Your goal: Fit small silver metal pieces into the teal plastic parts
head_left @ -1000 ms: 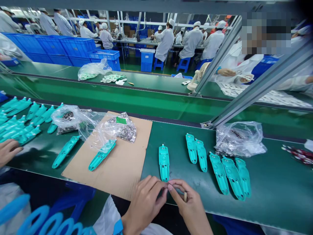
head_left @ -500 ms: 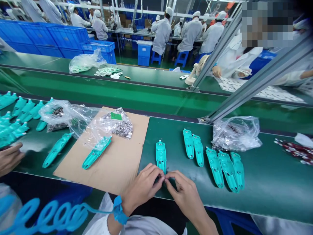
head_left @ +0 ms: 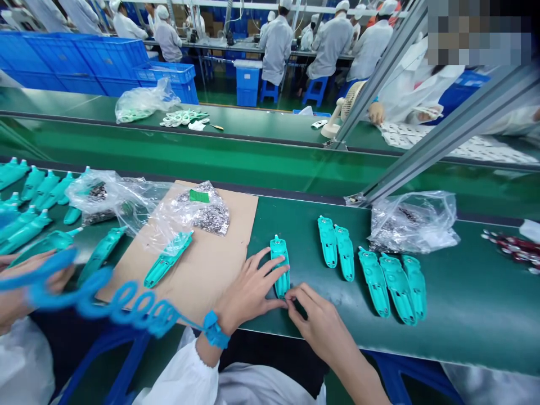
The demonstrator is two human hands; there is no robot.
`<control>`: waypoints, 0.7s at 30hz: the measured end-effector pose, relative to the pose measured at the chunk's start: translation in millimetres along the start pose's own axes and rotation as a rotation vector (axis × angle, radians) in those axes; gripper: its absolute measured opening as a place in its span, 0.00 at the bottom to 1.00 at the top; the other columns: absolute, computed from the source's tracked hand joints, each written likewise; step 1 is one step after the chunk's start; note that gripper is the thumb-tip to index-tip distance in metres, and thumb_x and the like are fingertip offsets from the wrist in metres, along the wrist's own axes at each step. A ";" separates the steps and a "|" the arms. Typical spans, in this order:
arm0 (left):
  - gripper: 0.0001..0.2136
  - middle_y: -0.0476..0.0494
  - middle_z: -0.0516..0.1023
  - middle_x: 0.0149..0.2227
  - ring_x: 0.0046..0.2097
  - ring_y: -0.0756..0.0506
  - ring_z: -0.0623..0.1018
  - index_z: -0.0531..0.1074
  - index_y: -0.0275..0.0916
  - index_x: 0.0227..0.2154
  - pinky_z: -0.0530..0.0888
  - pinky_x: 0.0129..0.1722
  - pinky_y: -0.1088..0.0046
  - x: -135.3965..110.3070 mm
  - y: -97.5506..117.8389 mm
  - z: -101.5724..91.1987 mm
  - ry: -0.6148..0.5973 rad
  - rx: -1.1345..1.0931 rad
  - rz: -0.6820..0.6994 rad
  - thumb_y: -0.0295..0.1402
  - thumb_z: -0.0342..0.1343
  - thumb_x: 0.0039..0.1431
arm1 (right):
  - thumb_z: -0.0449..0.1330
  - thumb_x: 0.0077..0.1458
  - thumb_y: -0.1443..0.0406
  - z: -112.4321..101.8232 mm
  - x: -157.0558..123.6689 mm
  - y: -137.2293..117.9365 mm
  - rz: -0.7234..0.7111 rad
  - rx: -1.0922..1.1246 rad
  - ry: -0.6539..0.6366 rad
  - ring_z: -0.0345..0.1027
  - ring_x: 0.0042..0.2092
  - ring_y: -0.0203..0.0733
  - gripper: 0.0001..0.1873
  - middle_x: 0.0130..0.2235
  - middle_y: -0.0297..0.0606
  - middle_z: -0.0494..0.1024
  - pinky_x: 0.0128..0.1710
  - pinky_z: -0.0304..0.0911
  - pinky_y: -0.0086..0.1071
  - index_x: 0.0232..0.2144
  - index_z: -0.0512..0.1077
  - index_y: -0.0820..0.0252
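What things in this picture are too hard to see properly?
All in the head view:
1. Anything between the fingertips of the right hand: hidden by the fingers, too small to tell.
2. The near end of the teal shell: covered by the left hand.
3. The bits inside the plastic bag: blurred by crinkled film.
4. The red parts: cut off by the right edge.

Your green bench (head_left: 464,320) is carrying a cardboard sheet (head_left: 219,264) centre-left, one teal shell (head_left: 279,256) mid-frame, five more shells (head_left: 396,289) and a plastic bag (head_left: 413,222) lying right.
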State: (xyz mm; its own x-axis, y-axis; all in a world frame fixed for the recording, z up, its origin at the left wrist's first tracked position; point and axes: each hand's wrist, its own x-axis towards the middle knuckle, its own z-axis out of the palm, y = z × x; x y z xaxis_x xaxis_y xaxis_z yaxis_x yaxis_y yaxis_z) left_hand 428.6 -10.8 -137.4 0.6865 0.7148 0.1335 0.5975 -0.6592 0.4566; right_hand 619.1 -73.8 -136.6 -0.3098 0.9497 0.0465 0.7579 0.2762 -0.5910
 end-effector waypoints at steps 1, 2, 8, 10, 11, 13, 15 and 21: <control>0.34 0.42 0.64 0.64 0.68 0.34 0.54 0.58 0.46 0.62 0.64 0.62 0.47 1.7 -0.4 0.7 -0.007 0.000 0.008 0.47 0.62 0.55 | 0.50 0.65 0.69 -0.3 0.8 0.4 0.001 -0.036 -0.006 0.68 0.32 0.37 0.06 0.37 0.35 0.71 0.33 0.61 0.30 0.37 0.66 0.56; 0.34 0.43 0.65 0.63 0.68 0.34 0.55 0.58 0.46 0.62 0.64 0.61 0.47 3.0 -0.5 1.0 -0.011 0.001 0.013 0.48 0.61 0.55 | 0.50 0.65 0.68 -1.0 1.7 0.9 0.002 -0.070 -0.013 0.68 0.32 0.36 0.06 0.37 0.35 0.70 0.32 0.61 0.30 0.37 0.66 0.56; 0.34 0.43 0.68 0.61 0.67 0.35 0.57 0.59 0.45 0.62 0.65 0.60 0.51 4.7 -1.3 2.3 -0.009 0.016 0.037 0.49 0.60 0.54 | 0.48 0.67 0.66 -5.0 5.3 3.2 -0.062 -0.172 -0.034 0.65 0.29 0.36 0.09 0.36 0.35 0.70 0.29 0.59 0.30 0.37 0.68 0.57; 0.35 0.42 0.68 0.60 0.67 0.35 0.57 0.59 0.45 0.62 0.65 0.60 0.51 4.6 -1.9 3.8 0.001 0.021 0.035 0.49 0.61 0.54 | 0.48 0.67 0.66 -4.4 5.3 3.5 -0.074 -0.164 -0.033 0.67 0.30 0.36 0.10 0.36 0.36 0.70 0.29 0.59 0.29 0.38 0.69 0.57; 0.35 0.42 0.69 0.59 0.66 0.35 0.58 0.59 0.45 0.62 0.66 0.59 0.51 4.6 -2.1 4.6 0.008 0.022 0.034 0.49 0.61 0.54 | 0.48 0.67 0.66 -4.2 5.1 3.5 -0.075 -0.153 -0.028 0.67 0.31 0.35 0.10 0.36 0.36 0.71 0.29 0.59 0.29 0.38 0.70 0.57; 0.35 0.41 0.70 0.57 0.66 0.35 0.59 0.59 0.45 0.62 0.66 0.59 0.51 4.4 -2.4 5.9 0.017 0.026 0.034 0.49 0.62 0.53 | 0.48 0.67 0.65 -4.7 4.6 3.4 -0.068 -0.122 -0.018 0.68 0.30 0.35 0.11 0.35 0.36 0.71 0.28 0.59 0.28 0.37 0.71 0.56; 0.36 0.41 0.71 0.56 0.65 0.35 0.60 0.59 0.45 0.62 0.66 0.59 0.51 4.1 -2.5 6.8 0.017 0.030 0.032 0.50 0.62 0.52 | 0.49 0.67 0.65 -6.8 4.3 3.5 -0.058 -0.080 -0.015 0.68 0.30 0.35 0.13 0.35 0.36 0.72 0.28 0.60 0.28 0.36 0.72 0.56; 0.38 0.40 0.71 0.53 0.63 0.34 0.62 0.59 0.47 0.62 0.67 0.57 0.50 3.5 -3.2 8.4 0.039 0.027 0.029 0.52 0.62 0.50 | 0.50 0.66 0.64 -16.7 3.0 3.5 0.002 0.003 -0.078 0.69 0.30 0.36 0.13 0.37 0.37 0.73 0.31 0.61 0.30 0.39 0.75 0.54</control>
State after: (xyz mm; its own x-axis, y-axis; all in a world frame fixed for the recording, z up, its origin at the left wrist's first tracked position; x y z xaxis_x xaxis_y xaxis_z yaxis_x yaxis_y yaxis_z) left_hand 432.6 -8.1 -145.8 0.6873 0.7036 0.1807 0.5888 -0.6853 0.4285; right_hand 630.4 -67.5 -125.0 -0.3524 0.9357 -0.0170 0.7566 0.2741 -0.5936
